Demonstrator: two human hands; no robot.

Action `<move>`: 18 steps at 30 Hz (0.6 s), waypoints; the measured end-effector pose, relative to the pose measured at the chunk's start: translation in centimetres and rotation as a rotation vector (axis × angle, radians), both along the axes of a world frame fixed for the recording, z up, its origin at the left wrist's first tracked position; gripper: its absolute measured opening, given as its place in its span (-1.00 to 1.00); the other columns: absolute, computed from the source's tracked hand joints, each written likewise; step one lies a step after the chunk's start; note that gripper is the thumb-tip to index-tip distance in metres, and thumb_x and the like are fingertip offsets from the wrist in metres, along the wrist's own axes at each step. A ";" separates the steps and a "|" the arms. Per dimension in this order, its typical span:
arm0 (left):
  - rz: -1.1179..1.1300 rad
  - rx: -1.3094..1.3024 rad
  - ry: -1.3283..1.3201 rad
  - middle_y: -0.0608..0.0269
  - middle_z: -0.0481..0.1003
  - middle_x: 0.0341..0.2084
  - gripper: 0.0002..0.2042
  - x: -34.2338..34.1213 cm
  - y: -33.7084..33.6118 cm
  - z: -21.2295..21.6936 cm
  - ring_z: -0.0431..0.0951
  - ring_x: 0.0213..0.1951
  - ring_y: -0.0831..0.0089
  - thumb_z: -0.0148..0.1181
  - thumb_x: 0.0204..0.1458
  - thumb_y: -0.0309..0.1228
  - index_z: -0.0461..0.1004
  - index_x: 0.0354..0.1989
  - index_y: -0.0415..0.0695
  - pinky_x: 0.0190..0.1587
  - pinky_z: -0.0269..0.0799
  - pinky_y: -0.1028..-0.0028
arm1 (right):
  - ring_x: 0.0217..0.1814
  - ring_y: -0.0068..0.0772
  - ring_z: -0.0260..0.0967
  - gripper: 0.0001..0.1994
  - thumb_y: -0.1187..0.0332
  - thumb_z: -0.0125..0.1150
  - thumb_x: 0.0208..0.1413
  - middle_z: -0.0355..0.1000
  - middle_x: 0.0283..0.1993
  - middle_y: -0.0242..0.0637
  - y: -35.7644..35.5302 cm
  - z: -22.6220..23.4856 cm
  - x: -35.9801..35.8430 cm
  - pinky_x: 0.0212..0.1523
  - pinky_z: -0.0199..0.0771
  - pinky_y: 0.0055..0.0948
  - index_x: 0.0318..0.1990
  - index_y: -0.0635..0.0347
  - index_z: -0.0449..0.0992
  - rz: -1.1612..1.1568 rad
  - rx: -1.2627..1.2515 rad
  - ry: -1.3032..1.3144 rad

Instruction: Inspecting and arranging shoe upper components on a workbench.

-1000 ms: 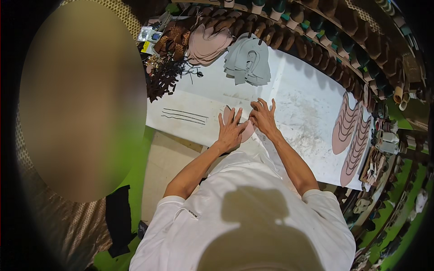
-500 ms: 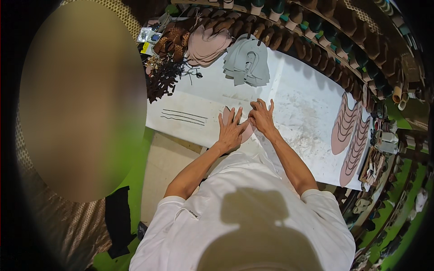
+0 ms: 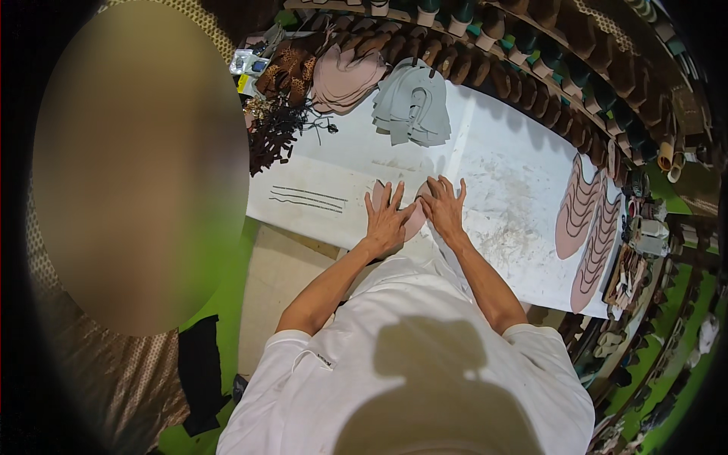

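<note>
Beneath both my hands lies a pink curved cut piece (image 3: 414,225), like a shoe upper, flat on the white table; much of it is covered. My left hand (image 3: 387,224) rests on it with the fingers spread, pressing it down. My right hand (image 3: 444,215) is at its right side, fingers stretched and apart, the fingertips touching along the edge. A dark line shows on that edge near the right fingertips; whether it is a strip is too small to tell. To the left, several thin dark strips (image 3: 307,199) lie on the table.
Grey cut pieces (image 3: 413,106) are stacked ahead, beside a pink stack (image 3: 345,80) and a tangle of dark strips (image 3: 274,136). Pink pieces with dark curved edges (image 3: 576,216) overlap in rows at the right of the white table (image 3: 500,182). Shoes (image 3: 523,95) line the far side.
My right hand has shifted slightly nearer to me, and its fingers have gone from bunched together to stretched apart along the piece's edge. My left hand stays in place.
</note>
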State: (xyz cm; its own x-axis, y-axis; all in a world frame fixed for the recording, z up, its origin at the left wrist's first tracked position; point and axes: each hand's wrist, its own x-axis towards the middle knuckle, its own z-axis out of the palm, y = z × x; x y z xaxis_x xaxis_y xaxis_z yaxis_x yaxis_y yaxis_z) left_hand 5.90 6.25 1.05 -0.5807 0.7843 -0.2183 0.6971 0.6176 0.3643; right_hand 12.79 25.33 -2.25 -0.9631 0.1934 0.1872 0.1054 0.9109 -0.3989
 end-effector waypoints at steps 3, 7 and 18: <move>-0.007 0.005 0.018 0.09 -0.22 0.63 -0.28 0.0 -0.1 -0.2 -0.23 0.59 -0.12 0.36 -0.10 -0.42 0.44 0.36 0.29 0.35 -0.30 -0.56 | 0.53 0.06 0.12 -0.89 0.29 0.40 0.04 0.38 0.37 -0.24 0.0 0.2 -0.1 0.53 -0.38 0.44 -0.32 0.05 0.75 0.007 -0.039 -0.011; -0.007 0.067 -0.013 0.02 -0.20 0.62 -0.34 -0.1 -0.3 -0.4 -0.24 0.59 -0.18 0.27 -0.06 -0.45 0.45 0.33 0.23 0.32 -0.31 -0.61 | 0.57 0.06 0.04 -0.84 0.21 0.40 -0.04 0.35 0.38 -0.27 0.9 1.0 -0.8 0.52 -0.44 0.48 -0.37 0.04 0.72 -0.043 -0.227 -0.118; 0.000 0.068 0.001 0.03 -0.16 0.62 -0.38 0.1 -0.4 -0.8 -0.21 0.59 -0.14 0.27 -0.04 -0.45 0.49 0.30 0.20 0.32 -0.31 -0.59 | 0.58 0.06 0.02 -0.87 0.22 0.44 -0.02 0.36 0.35 -0.29 2.6 1.0 -2.5 0.49 -0.48 0.56 -0.37 0.01 0.70 0.045 -0.250 -0.147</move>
